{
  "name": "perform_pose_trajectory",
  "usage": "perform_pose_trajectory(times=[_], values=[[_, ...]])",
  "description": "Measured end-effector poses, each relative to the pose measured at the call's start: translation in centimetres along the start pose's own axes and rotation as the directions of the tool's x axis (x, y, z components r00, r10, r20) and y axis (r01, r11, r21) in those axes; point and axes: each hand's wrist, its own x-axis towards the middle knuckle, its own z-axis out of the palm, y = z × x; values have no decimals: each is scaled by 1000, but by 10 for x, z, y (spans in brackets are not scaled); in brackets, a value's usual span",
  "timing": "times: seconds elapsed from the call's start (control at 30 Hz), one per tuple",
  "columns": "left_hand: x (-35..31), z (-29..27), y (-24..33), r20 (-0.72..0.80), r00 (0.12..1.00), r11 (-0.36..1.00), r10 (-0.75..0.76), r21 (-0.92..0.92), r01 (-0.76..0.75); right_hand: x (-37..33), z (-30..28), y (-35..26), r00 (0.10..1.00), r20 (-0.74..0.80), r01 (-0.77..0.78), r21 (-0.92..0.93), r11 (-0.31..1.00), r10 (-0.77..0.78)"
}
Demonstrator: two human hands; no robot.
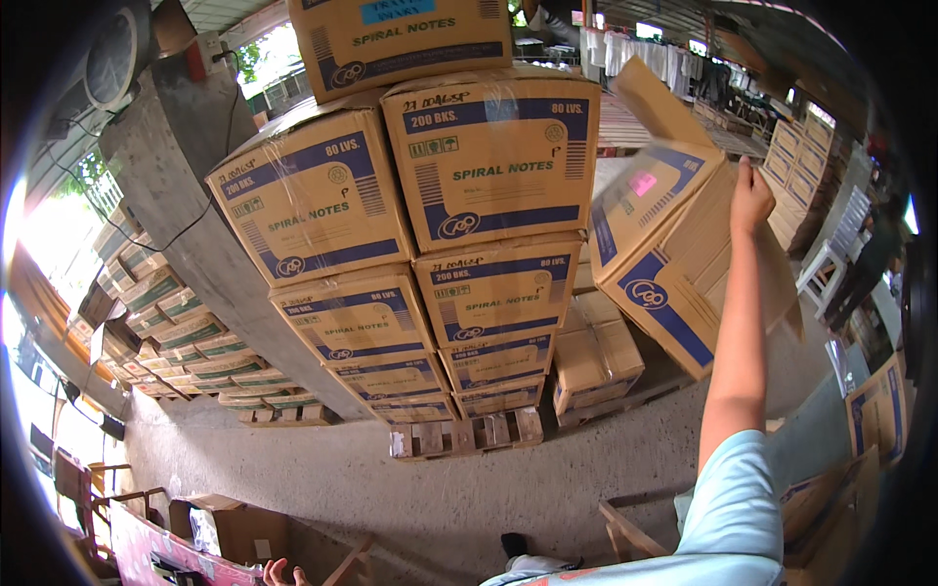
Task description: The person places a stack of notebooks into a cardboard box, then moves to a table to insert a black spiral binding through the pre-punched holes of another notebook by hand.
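Observation:
My right arm, in a light blue sleeve, is stretched far out to the right. Its hand (751, 198) is closed on the edge of a brown cardboard carton (674, 283) with blue printed bands. The carton tilts in the air, one flap (664, 105) standing up and a pink sticker on one face. Its inside is hidden from here. At the bottom edge only the fingertips of my left hand (283, 573) show, slightly bent and apart, with nothing seen in them. They are near a pink-covered surface (147, 547).
Taped cartons (493, 166) rise in a tall stack on a wooden pallet (464, 435). Beside it, a lower carton (594, 356) sits on another pallet. A grey pillar (186, 156) and stacked packs (186, 342) stand left. A white plastic chair (831, 249) and flattened cartons (879, 410) are right.

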Motion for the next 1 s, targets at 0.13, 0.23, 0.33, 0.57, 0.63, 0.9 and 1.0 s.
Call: perform_pose_trajectory(times=[0.13,0.23,0.33,0.57,0.63,0.9,1.0], values=[[-2,0,15,35,997,994,64,82,-67,-35,66,31,998,67,10,134,991,-19],[-2,11,22,90,987,984,131,112,-140,-58,103,83,896,442,-97,90,991,48],[-7,-2,29,110,979,964,172,186,-190,-128,111,77,909,387,-11,396,918,-156],[-8,-4,22,65,987,980,148,121,-155,-416,-45,82,424,895,-628,178,758,141],[-9,7,22,57,984,983,171,56,-174,-504,-115,64,253,957,-640,54,766,144],[-40,-6,24,-48,964,950,263,-161,-267,-614,-284,-169,-602,648,-289,368,884,-467],[-57,-43,-3,-74,968,930,241,-267,-252,-598,-332,-241,-579,596,-336,448,828,-557]])
